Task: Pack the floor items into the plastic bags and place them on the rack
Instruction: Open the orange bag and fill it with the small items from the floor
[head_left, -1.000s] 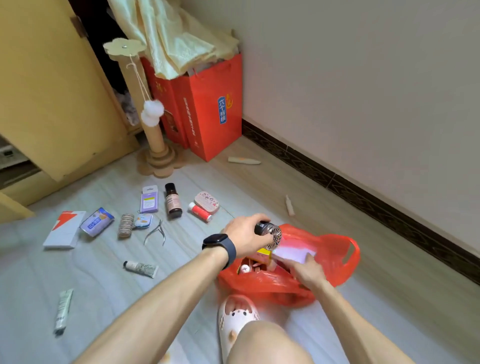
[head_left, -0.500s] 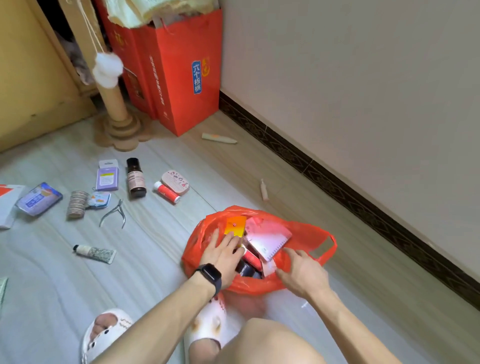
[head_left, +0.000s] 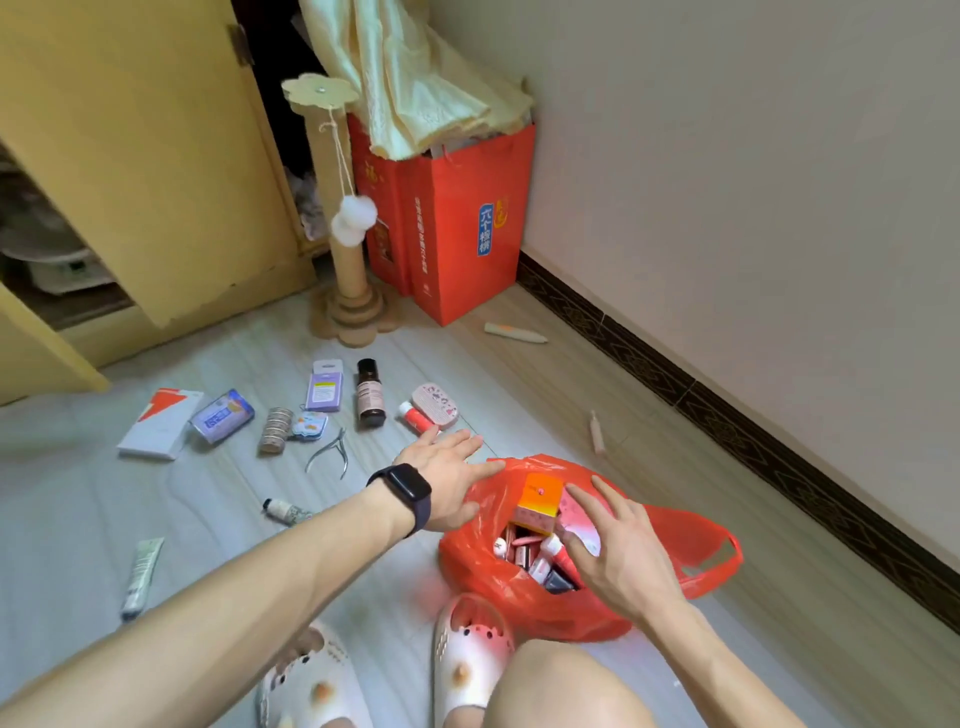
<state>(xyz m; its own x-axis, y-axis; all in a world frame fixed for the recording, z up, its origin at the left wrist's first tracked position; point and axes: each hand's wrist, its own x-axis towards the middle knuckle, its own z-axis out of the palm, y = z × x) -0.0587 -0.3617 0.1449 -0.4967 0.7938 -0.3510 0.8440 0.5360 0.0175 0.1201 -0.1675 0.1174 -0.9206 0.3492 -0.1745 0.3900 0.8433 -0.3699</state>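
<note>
**Both hands flat and empty at the red bag**

L hand (head_left: 441, 480): palm down, fingers straight and spread, holding nothing. It hovers over the floor (head_left: 218, 509) just beside the bag's rim; can't tell if the fingertips touch the plastic. Black smartwatch (head_left: 400, 493) w/ a rectangular face on the wrist.

R hand (head_left: 618, 556): also flat, fingers splayed, nothing gripped, over the mouth of the bag. Contact w/ the contents can't be told.

Red plastic bag (head_left: 550, 608): thin, glossy, crumpled, lying on the floor between the hands, mouth open, loop handle to the right. Inside: a square orange box (head_left: 540, 493), a pale pink flat pack (head_left: 576, 514), plus assorted small tubes and boxes.

Loose on the pale, smooth floor, left of the bag:
- dark brown bottle (head_left: 370, 393), upright, cylindrical
- purple card pack (head_left: 324, 385)
- pink oval tin (head_left: 434, 406), touching a red-and-white tube (head_left: 415, 417)
- metal nippers (head_left: 330, 453)
- twine spool (head_left: 275, 430)
- shiny blue packet (head_left: 222, 417)
- flat white box (head_left: 160, 423) w/ an orange corner
- pale green tube (head_left: 143, 571)

Behind: cardboard scratching post (head_left: 345, 249) w/ a fluffy white pom-pom, and red paper bags (head_left: 467, 234) in the corner.
</note>
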